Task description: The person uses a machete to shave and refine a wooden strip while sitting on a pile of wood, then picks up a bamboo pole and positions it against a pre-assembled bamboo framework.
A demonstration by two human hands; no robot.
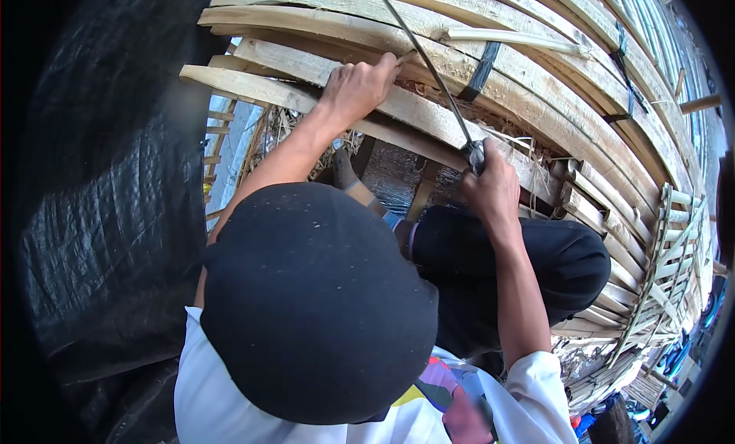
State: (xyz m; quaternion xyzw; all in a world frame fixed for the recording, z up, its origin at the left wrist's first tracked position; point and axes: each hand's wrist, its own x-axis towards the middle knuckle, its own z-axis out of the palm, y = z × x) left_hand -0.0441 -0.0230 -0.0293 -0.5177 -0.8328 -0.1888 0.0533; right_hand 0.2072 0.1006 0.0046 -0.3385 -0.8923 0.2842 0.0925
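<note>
My right hand (492, 185) is closed around the grip of a long, narrow, dark-bladed tool (430, 60), seen nearly edge-on. Its blade slants up and left across the pale wooden planks (528, 84); whether it touches them I cannot tell. To the left of the blade, my left hand (360, 89) has its fingers curled in at the edge of a plank. A thin brown sliver of wood (406, 57) pokes out from between its thumb and forefinger. Shavings and fibres (429, 92) lie in the gap between planks, near the blade.
Black bands (481, 70) wrap some planks, and a loose pale strip (521, 40) lies across them. Black sheeting (115, 214) hangs on the left. A woven slatted basket-like frame (662, 268) stands at the right. A black cap (318, 298) and a bent knee (521, 268) fill the near side.
</note>
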